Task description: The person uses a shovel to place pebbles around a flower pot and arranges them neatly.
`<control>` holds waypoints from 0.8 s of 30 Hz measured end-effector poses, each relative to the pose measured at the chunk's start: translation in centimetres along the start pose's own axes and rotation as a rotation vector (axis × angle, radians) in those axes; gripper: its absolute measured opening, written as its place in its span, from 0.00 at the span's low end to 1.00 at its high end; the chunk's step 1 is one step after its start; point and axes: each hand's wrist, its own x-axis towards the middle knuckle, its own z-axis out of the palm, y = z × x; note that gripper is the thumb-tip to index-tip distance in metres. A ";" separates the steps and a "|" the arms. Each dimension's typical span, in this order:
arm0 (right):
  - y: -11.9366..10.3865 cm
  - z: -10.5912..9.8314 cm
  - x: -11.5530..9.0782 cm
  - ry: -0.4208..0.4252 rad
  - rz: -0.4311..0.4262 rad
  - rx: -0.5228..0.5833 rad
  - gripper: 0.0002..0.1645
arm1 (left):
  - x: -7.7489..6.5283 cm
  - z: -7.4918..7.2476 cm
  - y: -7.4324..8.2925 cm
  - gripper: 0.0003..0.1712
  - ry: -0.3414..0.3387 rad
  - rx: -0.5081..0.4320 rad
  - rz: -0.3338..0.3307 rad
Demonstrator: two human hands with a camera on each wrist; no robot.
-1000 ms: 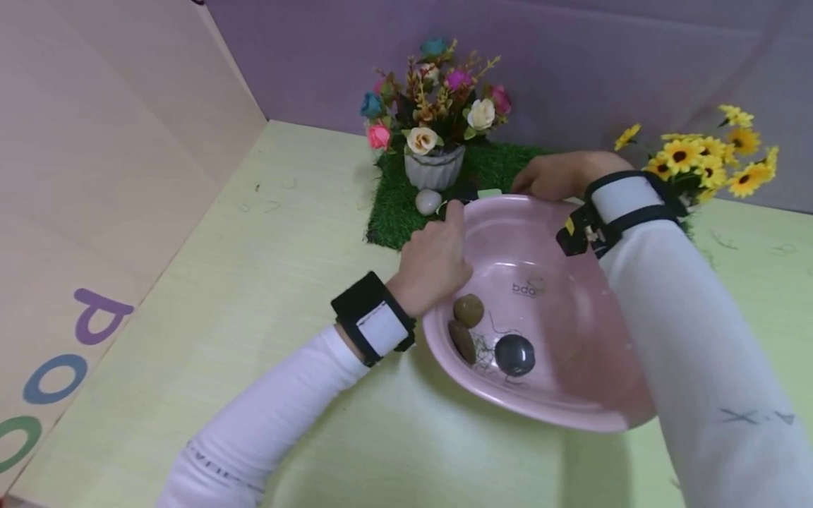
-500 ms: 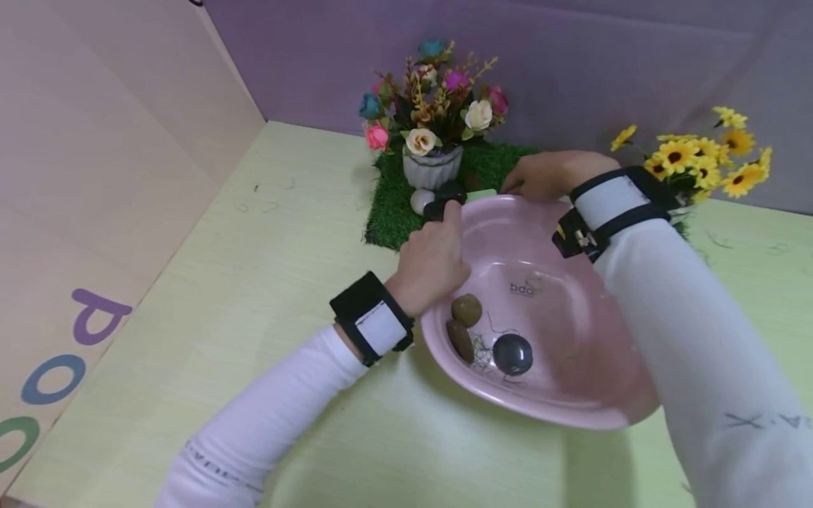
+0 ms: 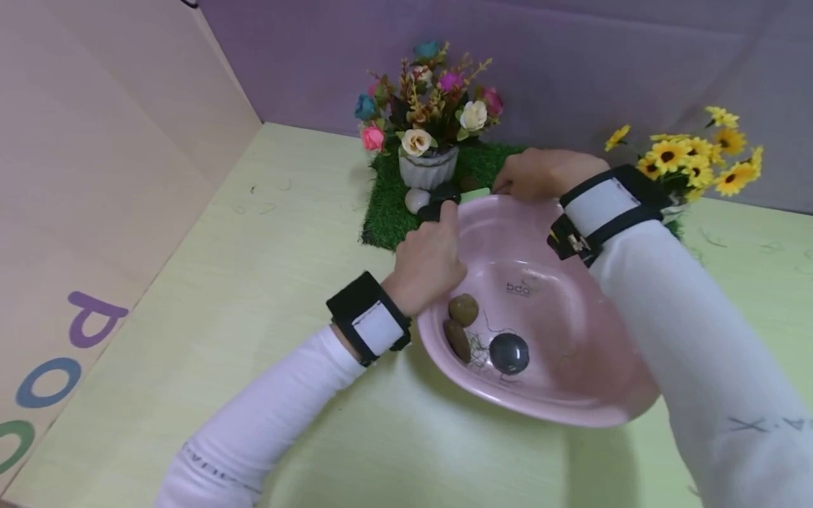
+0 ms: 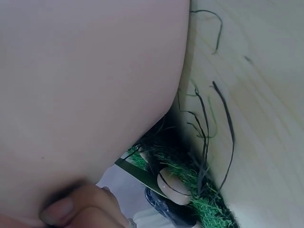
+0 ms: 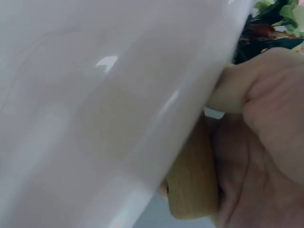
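A pink basin (image 3: 540, 395), tilted, has two brown stones (image 3: 464, 309) and a dark grey stone (image 3: 509, 353) inside, with loose grass strands. My left hand (image 3: 427, 264) grips its left rim, fingers curled beneath. Behind the far rim, my right hand (image 3: 540, 174) grips a wooden handle (image 5: 192, 180). A flat pale green piece (image 3: 475, 194) shows by its fingers; the tool's remaining shape is hidden behind the basin. On the artificial grass mat (image 3: 381, 222), a white stone (image 3: 417, 201) and black stones (image 3: 444, 192) lie left of that green piece.
A grey pot (image 3: 428, 168) of mixed artificial flowers stands on the mat. Yellow flowers (image 3: 699, 159) stand at the back right. Grass strands (image 4: 225, 114) are scattered over the pale table (image 3: 286, 261). A purple wall (image 3: 571, 77) rises behind.
My right hand and the green piece have moved slightly left behind the basin. The white and black stones have shifted a little left. My left hand and basin hold nearly the same place.
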 end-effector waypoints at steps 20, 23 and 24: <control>0.4 -0.8 -0.5 0.035 0.007 0.041 0.21 | 0.1 0.2 -0.1 0.31 -0.002 0.016 -0.013; 0.4 -1.2 -1.1 0.055 0.046 0.002 0.21 | 0.0 0.2 -0.1 0.30 0.009 0.026 -0.013; 0.4 -1.4 -1.4 0.060 0.062 -0.009 0.21 | 0.0 0.2 -0.2 0.30 0.011 0.027 -0.009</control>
